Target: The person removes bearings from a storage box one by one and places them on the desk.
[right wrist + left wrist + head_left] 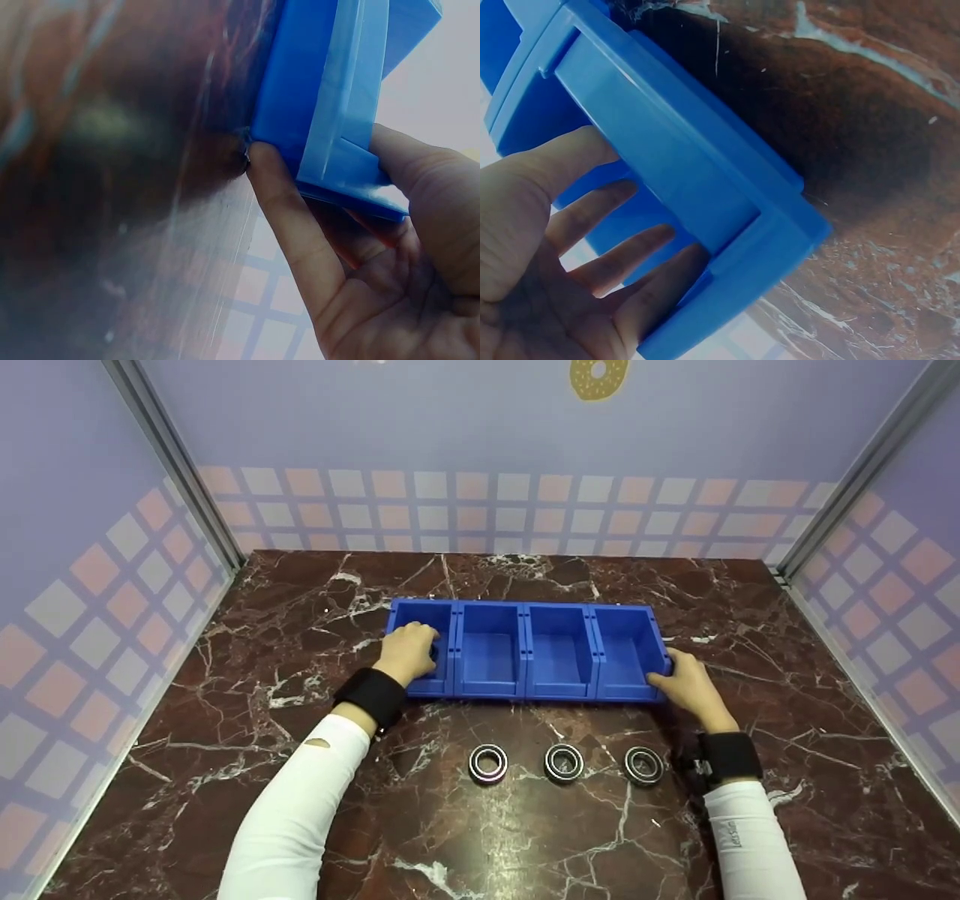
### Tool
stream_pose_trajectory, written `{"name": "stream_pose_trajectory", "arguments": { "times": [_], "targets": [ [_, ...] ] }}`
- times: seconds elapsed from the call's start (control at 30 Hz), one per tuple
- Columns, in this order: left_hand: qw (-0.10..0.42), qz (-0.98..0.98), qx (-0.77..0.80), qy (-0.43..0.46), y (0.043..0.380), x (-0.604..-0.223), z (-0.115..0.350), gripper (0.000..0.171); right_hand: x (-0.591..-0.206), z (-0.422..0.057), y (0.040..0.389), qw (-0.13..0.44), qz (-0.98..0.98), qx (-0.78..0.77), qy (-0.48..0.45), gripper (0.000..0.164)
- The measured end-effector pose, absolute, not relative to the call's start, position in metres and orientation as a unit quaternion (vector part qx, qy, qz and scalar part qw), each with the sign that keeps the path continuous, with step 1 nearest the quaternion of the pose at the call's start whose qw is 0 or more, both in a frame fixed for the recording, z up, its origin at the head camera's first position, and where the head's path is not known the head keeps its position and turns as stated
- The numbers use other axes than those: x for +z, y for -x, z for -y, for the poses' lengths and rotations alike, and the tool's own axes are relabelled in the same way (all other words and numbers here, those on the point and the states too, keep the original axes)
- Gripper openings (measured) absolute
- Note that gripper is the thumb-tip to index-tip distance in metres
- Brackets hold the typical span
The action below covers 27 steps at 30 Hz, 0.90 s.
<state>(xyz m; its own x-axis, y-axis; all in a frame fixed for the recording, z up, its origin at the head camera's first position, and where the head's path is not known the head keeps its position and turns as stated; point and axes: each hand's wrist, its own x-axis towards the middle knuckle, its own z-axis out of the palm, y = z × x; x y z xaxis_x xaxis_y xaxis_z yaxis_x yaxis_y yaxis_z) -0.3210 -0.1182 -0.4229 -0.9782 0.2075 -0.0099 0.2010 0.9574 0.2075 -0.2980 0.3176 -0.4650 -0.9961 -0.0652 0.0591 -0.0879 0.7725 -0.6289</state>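
A row of blue storage bins [491,690], joined side by side, lies across the table. My left hand [407,651] reaches into the leftmost bin [660,142], its fingers spaced apart and pointing down. The fingertips go out of sight behind that bin's front wall, and a small dark patch shows beside them in the head view; I cannot tell whether they hold something. At the other end, my right hand [686,682] grips the side wall of the rightmost bin [300,97], thumb over the rim and fingers along the outside.
In front of the bins lie three ring-shaped metal bearings: a left one [488,764], a middle one [564,763] and a right one [643,766]. The dark red marbled table [300,780] is bounded by tiled-pattern walls [495,502] at the back and sides.
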Motion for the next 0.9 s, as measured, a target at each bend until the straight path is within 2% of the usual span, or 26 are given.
{"name": "stream_pose_trajectory", "arguments": {
  "times": [0.53, 0.9],
  "targets": [
    [0.052, -0.992, 0.084, -0.078, 0.33, -0.425, 0.111, 0.028, -0.465, -0.317, 0.298, 0.017, 0.943, 0.329, -0.041, 0.053],
    [0.061, -0.992, 0.086, -0.064, 0.334, -0.427, 0.11, 0.026, -0.464, -0.316, 0.297, 0.02, 0.942, 0.332, -0.041, 0.053]
  ]
}}
